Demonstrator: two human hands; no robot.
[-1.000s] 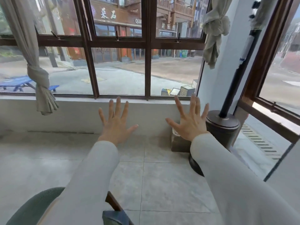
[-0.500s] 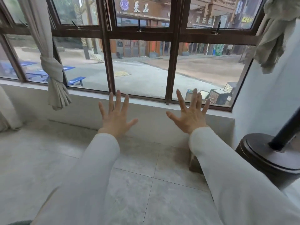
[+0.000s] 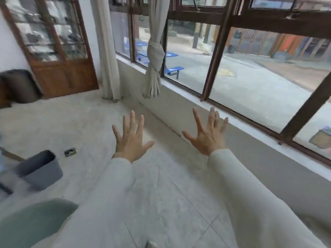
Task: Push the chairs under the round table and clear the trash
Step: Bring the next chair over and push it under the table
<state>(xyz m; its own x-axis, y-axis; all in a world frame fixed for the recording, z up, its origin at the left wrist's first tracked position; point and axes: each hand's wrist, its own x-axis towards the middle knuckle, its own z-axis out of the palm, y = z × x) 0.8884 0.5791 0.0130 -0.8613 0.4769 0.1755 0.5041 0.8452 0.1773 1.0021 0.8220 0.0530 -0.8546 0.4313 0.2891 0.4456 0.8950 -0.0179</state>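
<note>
Pale tiled floor [image 3: 161,194]: grey bin [image 3: 42,170] at 9 o'clock, small dark object [image 3: 70,152] near it, green chair [image 3: 32,224] at 7 o'clock

A blurred green chair [image 3: 30,226] with a rounded edge sits below and left of the left hand [image 3: 131,140]. An open-topped grey bin [image 3: 42,170] stands on the floor left of that hand.

Single head-worn cam, wide-angle.
Faces forward-down over floor [image 3: 86,126], window [image 3: 250,83] along right; left hand [image 3: 131,142], right hand [image 3: 207,138] close ahead.
</note>
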